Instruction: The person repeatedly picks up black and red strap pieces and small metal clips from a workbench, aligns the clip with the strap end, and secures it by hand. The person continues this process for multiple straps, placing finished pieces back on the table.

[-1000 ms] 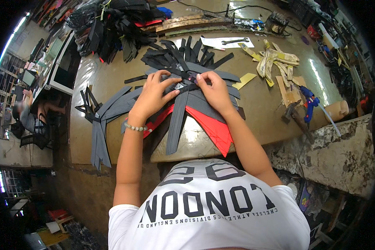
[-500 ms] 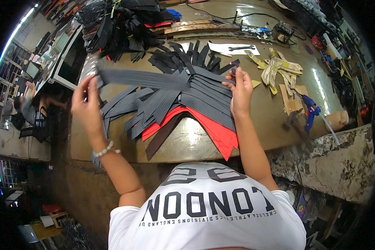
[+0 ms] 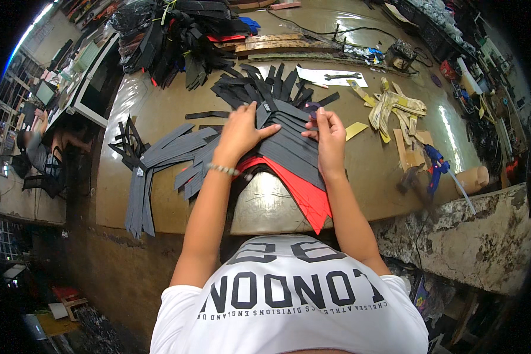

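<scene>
A fan of grey ribbed straps (image 3: 294, 141) lies in front of me, with red straps (image 3: 304, 203) beneath, their pointed ends toward me. My left hand (image 3: 242, 131) rests on the left part of the grey straps, thumb spread from the fingers, nothing seen in its grip. At the right edge of the fan, my right hand (image 3: 330, 133) is closed in a pinch on a small dark purple piece (image 3: 313, 110); its kind is unclear. Black strap ends (image 3: 265, 85) spread out beyond the fan. A separate grey strap bundle (image 3: 141, 177) lies to the left.
A large black strap heap (image 3: 189, 41) sits at the far left. Wooden boards (image 3: 283, 44) and a wrench (image 3: 342, 76) on white paper are at the back. Yellowed strips (image 3: 395, 106), a blue glue gun (image 3: 439, 165) and a hammer (image 3: 416, 177) lie right. A person (image 3: 38, 150) sits far left.
My left hand has come right from the left side, where it held out a grey strap, and now lies on the fan. The strap is out of its fingers. My right hand moved slightly.
</scene>
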`<action>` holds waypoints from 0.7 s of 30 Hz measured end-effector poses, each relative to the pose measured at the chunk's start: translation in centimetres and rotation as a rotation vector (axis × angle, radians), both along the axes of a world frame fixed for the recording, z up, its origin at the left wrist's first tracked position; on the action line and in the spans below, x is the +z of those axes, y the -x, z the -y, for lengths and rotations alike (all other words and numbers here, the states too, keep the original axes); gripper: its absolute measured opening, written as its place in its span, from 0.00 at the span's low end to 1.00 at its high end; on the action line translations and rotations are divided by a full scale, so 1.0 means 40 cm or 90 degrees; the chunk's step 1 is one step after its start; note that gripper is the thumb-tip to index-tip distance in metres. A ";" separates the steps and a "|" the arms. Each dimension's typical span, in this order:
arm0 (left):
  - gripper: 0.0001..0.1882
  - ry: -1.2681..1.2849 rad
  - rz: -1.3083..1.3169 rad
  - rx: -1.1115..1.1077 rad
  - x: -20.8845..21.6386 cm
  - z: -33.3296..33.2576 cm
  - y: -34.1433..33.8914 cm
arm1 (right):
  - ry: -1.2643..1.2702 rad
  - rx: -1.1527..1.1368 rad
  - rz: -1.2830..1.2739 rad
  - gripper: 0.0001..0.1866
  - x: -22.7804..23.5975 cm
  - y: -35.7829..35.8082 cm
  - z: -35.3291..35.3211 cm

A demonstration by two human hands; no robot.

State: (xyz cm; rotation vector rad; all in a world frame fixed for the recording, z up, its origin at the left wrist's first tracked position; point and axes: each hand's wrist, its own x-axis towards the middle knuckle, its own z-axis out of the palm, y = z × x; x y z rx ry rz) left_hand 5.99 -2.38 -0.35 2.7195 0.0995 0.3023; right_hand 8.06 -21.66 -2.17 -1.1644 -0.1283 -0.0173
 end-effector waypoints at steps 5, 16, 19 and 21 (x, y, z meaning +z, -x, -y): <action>0.32 0.088 0.007 -0.055 0.065 -0.002 0.014 | -0.047 -0.047 0.046 0.14 0.039 0.001 0.011; 0.25 0.075 0.177 -0.022 0.034 0.004 0.208 | 0.188 0.118 -0.013 0.12 0.065 0.092 -0.070; 0.19 0.092 0.181 0.005 0.056 0.007 0.205 | 0.169 0.097 0.069 0.13 0.059 0.087 -0.076; 0.19 0.013 0.260 0.009 0.072 0.016 0.216 | 0.117 0.087 0.120 0.14 0.057 0.083 -0.079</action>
